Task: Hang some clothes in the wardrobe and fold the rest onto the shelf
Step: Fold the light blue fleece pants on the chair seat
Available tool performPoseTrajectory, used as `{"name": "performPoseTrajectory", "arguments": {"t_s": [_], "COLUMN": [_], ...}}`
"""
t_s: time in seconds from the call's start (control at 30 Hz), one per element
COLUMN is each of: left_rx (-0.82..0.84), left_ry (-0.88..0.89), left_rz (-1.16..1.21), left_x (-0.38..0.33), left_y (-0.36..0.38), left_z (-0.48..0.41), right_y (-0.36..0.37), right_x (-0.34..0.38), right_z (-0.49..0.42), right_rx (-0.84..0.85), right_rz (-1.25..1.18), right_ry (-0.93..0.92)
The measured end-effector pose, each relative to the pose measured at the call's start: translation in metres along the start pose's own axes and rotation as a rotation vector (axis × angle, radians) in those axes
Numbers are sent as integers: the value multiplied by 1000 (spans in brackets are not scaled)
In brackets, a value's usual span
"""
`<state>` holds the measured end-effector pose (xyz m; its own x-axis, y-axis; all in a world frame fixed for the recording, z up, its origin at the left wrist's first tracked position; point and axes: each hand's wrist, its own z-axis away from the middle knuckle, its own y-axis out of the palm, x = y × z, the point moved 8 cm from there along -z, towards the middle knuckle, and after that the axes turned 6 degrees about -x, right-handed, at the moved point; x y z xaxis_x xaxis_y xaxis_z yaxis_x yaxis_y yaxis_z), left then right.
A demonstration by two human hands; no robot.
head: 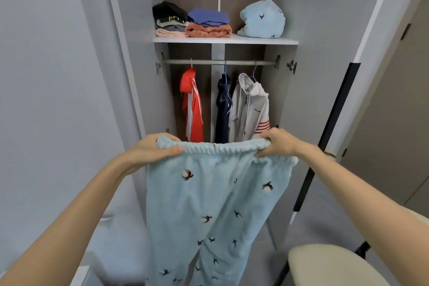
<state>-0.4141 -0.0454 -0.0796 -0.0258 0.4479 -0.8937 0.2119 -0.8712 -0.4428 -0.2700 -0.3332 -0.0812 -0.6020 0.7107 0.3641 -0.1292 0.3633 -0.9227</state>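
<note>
Head view: left hand (154, 152) pinches the left end of the waistband, thumb in front and fingers curled behind; the trousers (209, 211) hang straight down between both hands, long axis vertical, waistband level. Right hand (277, 143) grips the right end likewise. Beyond and above, the shelf (226, 40) holds folded piles (192, 22) left and a blue bundle (263, 20) right; hung jackets (248, 104) lie between hands and shelf.

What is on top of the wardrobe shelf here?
On the shelf: a dark folded stack, a blue and orange stack, and a light blue bird-print bundle. Anything behind them is hidden.
</note>
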Motion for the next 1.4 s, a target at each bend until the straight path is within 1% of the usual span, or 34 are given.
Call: {"name": "performPoseTrajectory", "arguments": {"t_s": [0.07,0.13,0.17,0.27,0.3,0.33,0.4,0.43,0.5,0.53,0.57,0.6,0.63,0.67,0.7,0.73,0.77,0.8,0.87,0.9,0.93,0.97,1.03,1.07,1.13,1.2,1.3,1.33,1.4], "left_rx": [-159,-285,-328,-419,-462,-511,-574,-591,-606,-604,-591,-567,-533,-489,-438,-386,-338,-292,-159,-64,34,119,225,242,231,187,171,187,268], "left_ry": [9,36,43,44,54,68,75,61,4,-34,-66,-84,-81,-65,-42,-24,-13,-1,45,79,115,150,212,237,272,301,284,273,248], "left_rz": [54,99,114,210,204,160,96,101,139,170,214,263,305,339,373,399,390,346,222,184,165,149,127,126,150,153,166,169,188], "left_x": [-1,-6,-9,-13,-14,-15,-15,-13,-8,-5,-4,-3,-3,-3,-4,-4,-4,-5,-9,-15,-23,-31,-47,-55,-67,-75,-79,-78,-73], "left_y": [-11,-17,-19,-20,-22,-24,-27,-28,-30,-30,-28,-26,-25,-25,-26,-28,-28,-25,-5,11,29,44,64,69,75,81,93,96,104], "left_z": [-8,-11,-12,-16,-17,-17,-21,-24,-32,-36,-39,-41,-43,-44,-43,-42,-39,-37,-37,-35,-33,-30,-28,-30,-37,-46,-56,-59,-60], "right_y": [9,21,28,48,50,49,42,41,49,50,48,44,39,33,26,16,5,-7,-17,-15,-12,-11,-15,-21,-33,-43,-47,-47,-46], "right_x": [-9,-20,-28,-49,-53,-56,-58,-58,-55,-49,-45,-43,-42,-41,-42,-45,-50,-54,-55,-52,-45,-37,-18,-8,16,43,67,70,71], "right_z": [1,4,6,11,11,11,8,7,7,6,2,-3,-6,-7,-8,-11,-15,-22,-30,-32,-32,-31,-26,-23,-17,-12,-3,-1,1], "right_rx": [-42,-77,-87,-60,-50,-44,-22,27,175,212,215,210,216,240,262,251,189,94,-44,-92,-138,-177,-214,-209,-198,-193,-156,-148,-159], "right_rz": [-21,-58,-47,86,44,-67,-372,-541,-958,-1182,-1370,-1481,-1495,-1424,-1277,-1065,-800,-507,65,232,276,222,-80,-235,-442,-563,-738,-773,-798], "right_ry": [10,35,46,45,58,78,165,231,397,450,471,476,471,449,406,334,252,173,98,82,49,-9,-135,-179,-253,-332,-395,-405,-400]}}
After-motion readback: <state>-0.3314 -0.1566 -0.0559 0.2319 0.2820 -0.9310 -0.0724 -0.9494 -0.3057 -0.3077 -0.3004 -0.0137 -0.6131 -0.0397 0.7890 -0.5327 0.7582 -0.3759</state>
